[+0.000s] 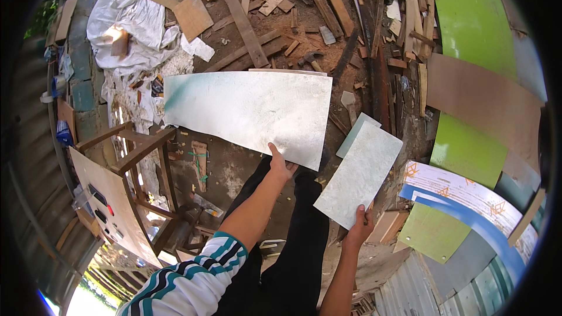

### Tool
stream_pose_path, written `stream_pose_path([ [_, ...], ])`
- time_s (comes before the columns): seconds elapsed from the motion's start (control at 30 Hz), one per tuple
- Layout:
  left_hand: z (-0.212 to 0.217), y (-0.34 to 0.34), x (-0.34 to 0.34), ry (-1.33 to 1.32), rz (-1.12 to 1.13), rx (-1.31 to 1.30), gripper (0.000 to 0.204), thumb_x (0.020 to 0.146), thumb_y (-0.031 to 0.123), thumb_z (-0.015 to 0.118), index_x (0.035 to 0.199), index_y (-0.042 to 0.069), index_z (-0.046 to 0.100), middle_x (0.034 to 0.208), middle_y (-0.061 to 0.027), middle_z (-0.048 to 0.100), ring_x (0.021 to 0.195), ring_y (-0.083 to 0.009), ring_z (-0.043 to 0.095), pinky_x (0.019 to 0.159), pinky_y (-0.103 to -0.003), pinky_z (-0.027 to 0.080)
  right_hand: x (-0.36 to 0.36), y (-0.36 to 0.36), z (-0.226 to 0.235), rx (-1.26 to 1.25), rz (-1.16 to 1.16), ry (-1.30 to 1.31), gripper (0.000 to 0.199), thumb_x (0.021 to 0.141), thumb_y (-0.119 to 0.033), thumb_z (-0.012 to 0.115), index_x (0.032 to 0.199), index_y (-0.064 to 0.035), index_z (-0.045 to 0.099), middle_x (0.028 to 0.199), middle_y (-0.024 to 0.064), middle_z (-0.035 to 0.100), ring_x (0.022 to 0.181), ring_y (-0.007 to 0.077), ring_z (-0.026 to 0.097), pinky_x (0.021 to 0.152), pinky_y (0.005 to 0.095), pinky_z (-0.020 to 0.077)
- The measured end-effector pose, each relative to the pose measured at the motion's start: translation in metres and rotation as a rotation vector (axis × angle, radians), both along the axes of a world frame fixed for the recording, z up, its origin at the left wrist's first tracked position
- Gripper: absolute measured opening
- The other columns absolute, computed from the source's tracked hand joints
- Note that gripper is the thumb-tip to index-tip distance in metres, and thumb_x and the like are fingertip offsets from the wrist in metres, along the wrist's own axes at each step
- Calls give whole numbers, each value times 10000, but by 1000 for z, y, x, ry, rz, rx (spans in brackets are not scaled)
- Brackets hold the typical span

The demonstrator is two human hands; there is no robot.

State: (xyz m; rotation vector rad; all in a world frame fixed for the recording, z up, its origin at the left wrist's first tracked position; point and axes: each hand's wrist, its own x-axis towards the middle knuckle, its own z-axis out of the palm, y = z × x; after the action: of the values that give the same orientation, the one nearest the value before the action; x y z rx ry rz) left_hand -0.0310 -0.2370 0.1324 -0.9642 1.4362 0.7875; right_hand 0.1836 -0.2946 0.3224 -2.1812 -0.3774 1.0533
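Note:
My left hand [283, 165] is closed on the lower edge of a large silver-white sheet [252, 111], its thumb on the top face. The sheet widens to the right and carries a teal smear at its left end. A thin strip of brown board [287, 71] shows behind its far edge. My right hand [360, 226] grips the near corner of a smaller rectangular pale grey sheet [360, 175], tilted over my right side. Behind that one, a teal-grey piece [356, 133] peeks out; whether I hold it too is hidden. The two sheets are apart.
At left stands a wooden stool-like frame [140, 155] beside a board [114, 205] with small tools on it. A hammer [310, 58] and scrap wood [240, 17] litter the ground ahead. Green panels [468, 146] and a brown board [486, 105] lie at right; white sacking [126, 20] at far left.

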Motion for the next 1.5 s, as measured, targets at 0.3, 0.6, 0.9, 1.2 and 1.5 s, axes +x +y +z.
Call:
stream_pose_path([
  [0.3,21,20,0,462,113,-393,817,1018,647,351,1316,-88,549,1283,-223,625,1111,-382,647,943,-504,529,28,71,-16,33,264,3,297,978,-286,685,972,11,668,924,36,657,850,128,571,813,286,454],
  [0.6,124,-86,-42,975,-395,-345,772,1042,572,387,956,-154,633,855,-268,656,793,-351,603,796,-465,458,32,139,-10,140,522,-21,321,965,-311,699,959,8,666,882,20,624,826,115,526,775,287,429],
  [0.9,116,-210,-204,1302,-779,-354,740,1042,578,382,935,-97,665,719,-281,615,756,-438,633,736,-515,457,4,147,-9,148,639,21,317,940,-298,739,843,-13,637,777,-32,563,767,83,476,709,255,393],
  [1.2,76,-194,-272,810,-1269,-623,706,940,563,545,1448,81,448,1479,-194,471,1348,-389,472,1094,-539,379,17,126,-22,131,577,29,324,940,-304,735,903,12,674,849,12,634,803,105,546,734,274,439],
  [1.5,20,63,-119,899,-1518,221,600,938,496,593,1359,70,555,1395,-208,543,1298,-388,517,1075,-484,433,39,131,-8,16,473,-83,411,940,-364,718,976,43,676,916,73,666,864,160,565,828,323,452],
])
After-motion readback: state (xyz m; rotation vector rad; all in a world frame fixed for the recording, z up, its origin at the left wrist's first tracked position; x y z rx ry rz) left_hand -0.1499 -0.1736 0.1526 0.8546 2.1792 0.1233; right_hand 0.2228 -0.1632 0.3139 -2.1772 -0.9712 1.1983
